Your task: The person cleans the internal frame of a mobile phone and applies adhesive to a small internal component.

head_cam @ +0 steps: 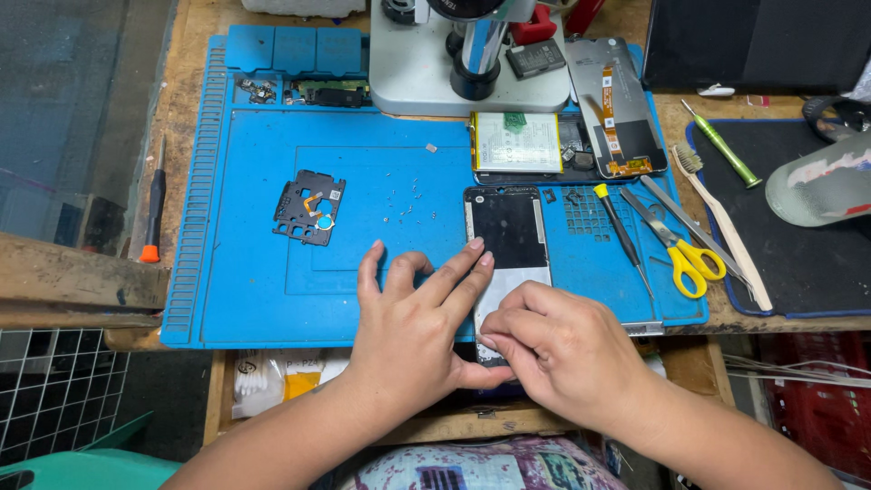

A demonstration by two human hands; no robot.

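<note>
Blue silicone repair mat [254, 281] fills the frame's middle, and an opened black phone body [506, 231] lies at its lower centre. The left hand [413, 327] presses spread fingers on it, while the right hand [562, 349] pinches its lower edge; yellow-handled scissors [680, 254] lie right.

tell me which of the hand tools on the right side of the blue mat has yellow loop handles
The scissors with yellow loop handles, lying between the thin yellow-capped screwdriver and the pale bristle brush. The other tools there have straight shafts without loops.

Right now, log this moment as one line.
left hand: fingers pressing phone frame | right hand: pinching its lower edge | blue mat | nearby: scissors
</note>
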